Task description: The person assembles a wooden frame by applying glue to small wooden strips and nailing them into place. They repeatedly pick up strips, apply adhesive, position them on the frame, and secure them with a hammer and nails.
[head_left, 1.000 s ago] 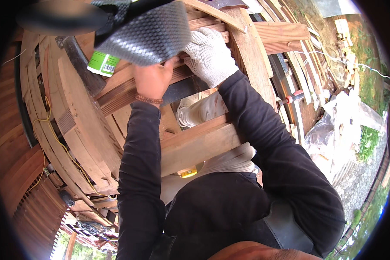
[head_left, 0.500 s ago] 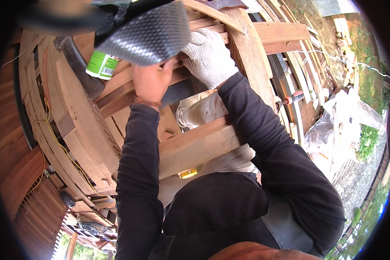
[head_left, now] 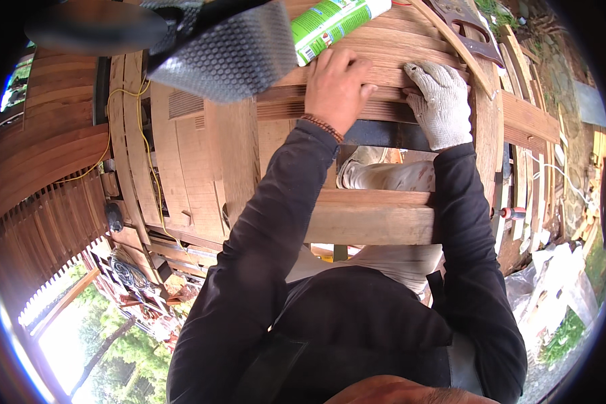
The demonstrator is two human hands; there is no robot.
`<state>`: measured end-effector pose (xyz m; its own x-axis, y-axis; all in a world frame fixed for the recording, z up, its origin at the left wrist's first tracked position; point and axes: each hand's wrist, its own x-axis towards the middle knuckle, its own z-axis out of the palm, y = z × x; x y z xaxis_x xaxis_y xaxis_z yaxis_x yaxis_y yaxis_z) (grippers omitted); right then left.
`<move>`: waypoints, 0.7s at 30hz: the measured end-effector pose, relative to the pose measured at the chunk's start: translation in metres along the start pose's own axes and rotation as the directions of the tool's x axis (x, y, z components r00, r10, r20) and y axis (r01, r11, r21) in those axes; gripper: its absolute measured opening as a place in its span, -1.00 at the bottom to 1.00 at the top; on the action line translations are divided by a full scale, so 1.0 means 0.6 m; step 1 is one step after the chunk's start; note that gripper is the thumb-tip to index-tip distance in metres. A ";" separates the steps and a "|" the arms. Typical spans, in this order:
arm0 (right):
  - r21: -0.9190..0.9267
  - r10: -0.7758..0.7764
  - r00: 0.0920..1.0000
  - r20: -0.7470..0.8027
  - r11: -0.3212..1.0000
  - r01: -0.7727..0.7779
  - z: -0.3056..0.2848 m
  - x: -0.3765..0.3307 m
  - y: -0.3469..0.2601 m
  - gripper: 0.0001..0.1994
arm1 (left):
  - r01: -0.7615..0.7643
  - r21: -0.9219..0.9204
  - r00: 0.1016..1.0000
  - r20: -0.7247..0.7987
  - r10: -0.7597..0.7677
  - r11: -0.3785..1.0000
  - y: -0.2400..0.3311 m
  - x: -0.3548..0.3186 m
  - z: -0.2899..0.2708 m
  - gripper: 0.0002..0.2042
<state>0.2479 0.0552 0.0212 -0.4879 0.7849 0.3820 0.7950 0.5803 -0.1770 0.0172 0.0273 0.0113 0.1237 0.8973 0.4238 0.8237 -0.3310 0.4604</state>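
Yellow cord [head_left: 124, 118]: runs down the curved plank wall at far left.
Green tube [head_left: 333, 23]: lies on the boards, just above and beside the left hand.
Left hand [head_left: 338, 84]: bare, bead bracelet at wrist; palm down, fingers spread flat on the wooden strip [head_left: 384, 74], gripping nothing.
Wooden strip: long thin slat across the curved top, under both hands.
Right hand [head_left: 441, 101]: grey knit glove; fingers curled over the strip's edge, pressing it.
Crossbeam [head_left: 374, 215]: below, between the forearms.
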 end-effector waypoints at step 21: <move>0.017 -0.042 0.999 0.019 0.999 0.041 0.024 0.031 -0.051 -0.54 | -0.100 -0.168 0.995 -0.034 0.096 0.981 -0.043 0.002 0.009 -0.65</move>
<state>0.2093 0.0551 0.0204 -0.5273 0.7639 0.3722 0.7678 0.6159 -0.1763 -0.0010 0.0384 -0.0044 0.1828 0.8509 0.4924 0.7027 -0.4634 0.5399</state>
